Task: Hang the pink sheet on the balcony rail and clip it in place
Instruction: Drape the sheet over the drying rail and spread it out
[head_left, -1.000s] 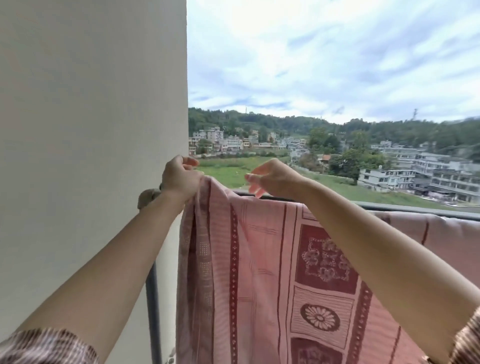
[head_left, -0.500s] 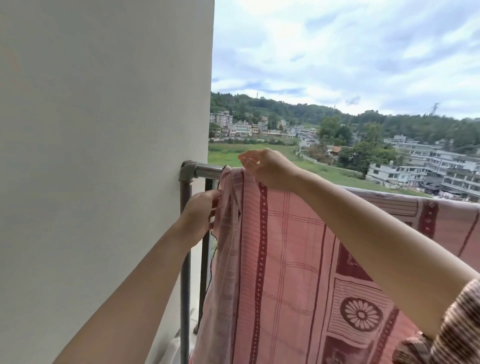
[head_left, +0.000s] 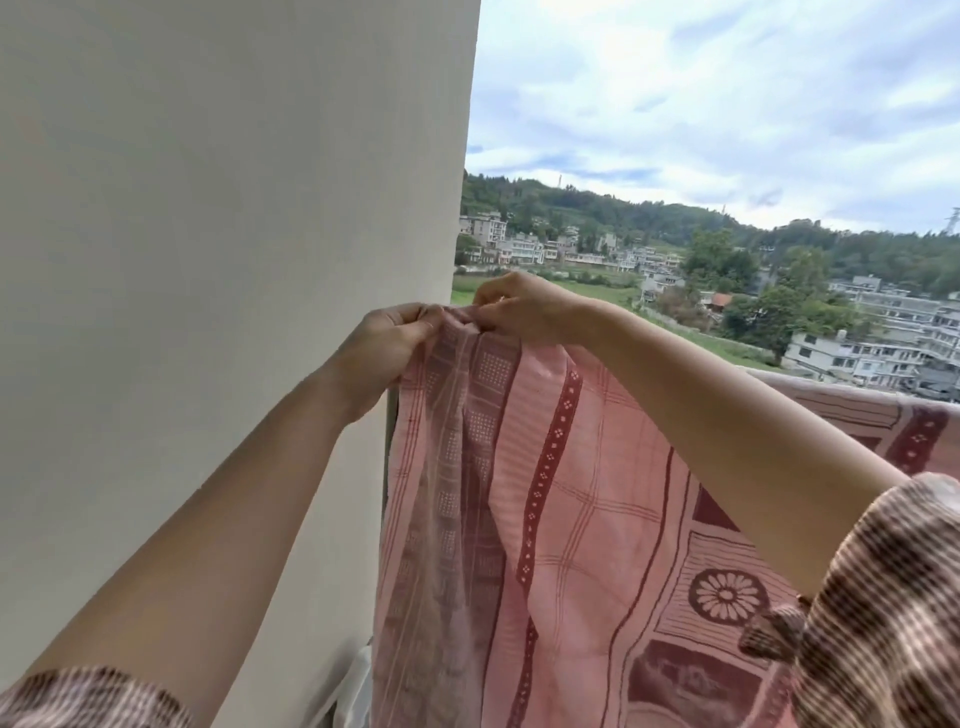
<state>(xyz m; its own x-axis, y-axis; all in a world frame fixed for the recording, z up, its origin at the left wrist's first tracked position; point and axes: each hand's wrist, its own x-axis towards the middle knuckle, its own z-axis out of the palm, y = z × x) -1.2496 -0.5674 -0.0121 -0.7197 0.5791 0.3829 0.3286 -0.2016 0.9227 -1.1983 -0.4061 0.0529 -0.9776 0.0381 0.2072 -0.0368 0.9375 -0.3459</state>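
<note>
The pink sheet (head_left: 587, 530), patterned with dark red bands and flowers, hangs over the balcony rail and drapes down toward me. The rail's top is hidden under the cloth; only its grey post (head_left: 388, 441) shows beside the wall. My left hand (head_left: 387, 345) pinches the sheet's top left corner. My right hand (head_left: 524, 309) meets it from the right, fingers closed on the same bunched edge. I cannot make out a clip between the fingers.
A plain cream wall (head_left: 218, 291) fills the left half, close to the sheet's left edge. Beyond the rail lie green fields, buildings and wooded hills under a cloudy sky. Something white (head_left: 353, 691) sits low by the wall's foot.
My left hand has risen from beside the post to the top corner. My right hand stayed at the top edge, and both now meet there. The bare rail elbow is now covered.
</note>
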